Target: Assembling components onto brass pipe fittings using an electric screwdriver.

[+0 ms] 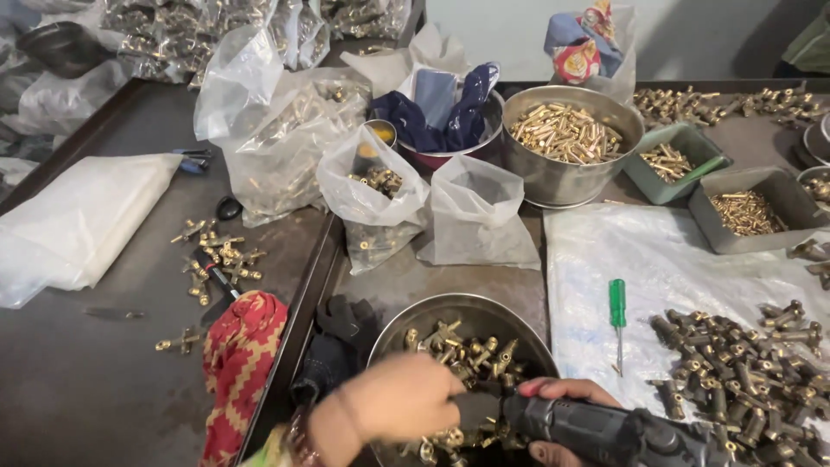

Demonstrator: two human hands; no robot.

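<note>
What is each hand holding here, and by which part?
The right hand grips a dark power tool around its body. The left hand closes over the tool's front end; anything in it is hidden.

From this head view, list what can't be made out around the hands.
- Part under the left hand: hidden by the hand, which is blurred.
- Power tool tip: covered by that hand.
- Right hand: mostly behind the tool, cut by the bottom edge.
- Bowl near rim: cut off below.
</note>
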